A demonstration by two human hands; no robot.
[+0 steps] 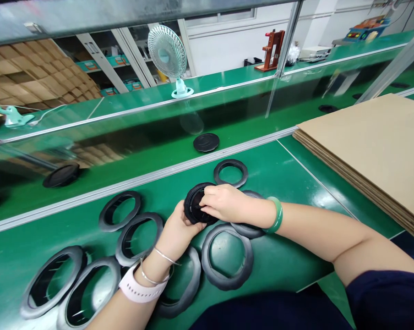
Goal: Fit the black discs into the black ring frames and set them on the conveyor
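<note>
My left hand [178, 229] grips the lower left rim of a round black part [190, 205], holding it tilted above the green table. Over the part's open middle, my right hand [224, 201] is bent with its fingertips pinched together inside the rim. Whatever those fingertips may hold is hidden. Several black rings lie around my hands: one ring [245, 172] beyond the part, another ring [250, 270] just in front of my right hand, and a third ring [196, 279] partly under my left wrist. More rings [106, 220] lie on the left.
A metal rail [141, 176] separates the table from a green belt [152, 158] carrying black round parts [206, 142]. Flat cardboard sheets [372, 137] are stacked at the right. On the far shelf stand a fan [167, 52] and a reddish-brown press [272, 51].
</note>
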